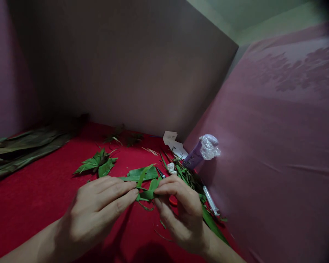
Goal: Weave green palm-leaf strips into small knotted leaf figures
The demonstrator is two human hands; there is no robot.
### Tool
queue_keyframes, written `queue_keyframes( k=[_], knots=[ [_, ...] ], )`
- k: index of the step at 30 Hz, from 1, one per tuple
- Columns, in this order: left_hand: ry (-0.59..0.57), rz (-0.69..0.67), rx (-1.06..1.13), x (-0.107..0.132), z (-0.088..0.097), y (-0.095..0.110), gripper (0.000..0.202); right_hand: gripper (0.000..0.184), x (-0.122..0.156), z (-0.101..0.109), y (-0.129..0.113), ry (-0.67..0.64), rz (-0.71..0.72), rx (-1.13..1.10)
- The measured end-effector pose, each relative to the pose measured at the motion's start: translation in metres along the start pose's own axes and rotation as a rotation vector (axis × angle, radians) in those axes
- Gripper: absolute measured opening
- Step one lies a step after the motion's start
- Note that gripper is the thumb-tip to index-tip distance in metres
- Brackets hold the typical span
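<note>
Both of my hands meet over the red cloth at the bottom middle. My left hand has its fingers pressed together, the tips pinching one end of a folded green leaf strip. My right hand is curled and pinches the other side of the same leaf strip. The strip's loops stick up between the fingertips. A finished folded leaf shape lies a little beyond my left hand.
Long dry leaves are piled at the far left. Leaf scraps, small scissors, a purple tube with a plastic-wrapped top, a syringe-like tube and paper pieces lie by the pink cushion on the right.
</note>
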State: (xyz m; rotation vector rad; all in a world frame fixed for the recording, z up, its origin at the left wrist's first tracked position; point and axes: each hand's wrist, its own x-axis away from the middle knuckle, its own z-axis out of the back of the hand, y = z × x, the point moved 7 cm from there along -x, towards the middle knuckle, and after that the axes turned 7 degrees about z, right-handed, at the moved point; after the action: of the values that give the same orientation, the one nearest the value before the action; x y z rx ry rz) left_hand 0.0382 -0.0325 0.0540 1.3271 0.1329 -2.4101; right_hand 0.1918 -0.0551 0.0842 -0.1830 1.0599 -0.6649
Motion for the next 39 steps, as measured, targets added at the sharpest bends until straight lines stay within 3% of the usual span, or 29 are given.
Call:
queue_keyframes(
  k=[8,12,19,24,29,32,39],
  knots=[
    [-0.008,0.050,-0.030,0.001,0.005,-0.001,0.032,0.023,0.018,-0.004,0.010,0.171,0.005,-0.040],
    [-0.066,-0.015,-0.057,-0.001,0.006,0.000,0.032,0.022,0.024,-0.006,0.012,0.272,0.009,-0.022],
    [-0.034,-0.037,-0.113,0.000,0.007,0.009,0.031,0.016,0.029,-0.012,0.017,0.408,-0.041,-0.097],
    [-0.086,-0.156,-0.211,0.003,0.002,0.015,0.032,0.015,0.031,-0.015,0.021,0.436,-0.086,-0.161],
    [-0.106,-0.104,-0.203,0.007,0.000,0.013,0.034,0.016,0.033,-0.017,0.023,0.472,-0.086,-0.170],
    [-0.061,-0.091,-0.236,0.007,0.000,0.016,0.034,0.017,0.036,-0.018,0.024,0.485,-0.073,-0.162],
    [-0.044,-0.174,-0.356,0.009,-0.007,0.016,0.031,0.026,0.042,-0.030,0.026,0.396,-0.053,-0.090]
  ],
)
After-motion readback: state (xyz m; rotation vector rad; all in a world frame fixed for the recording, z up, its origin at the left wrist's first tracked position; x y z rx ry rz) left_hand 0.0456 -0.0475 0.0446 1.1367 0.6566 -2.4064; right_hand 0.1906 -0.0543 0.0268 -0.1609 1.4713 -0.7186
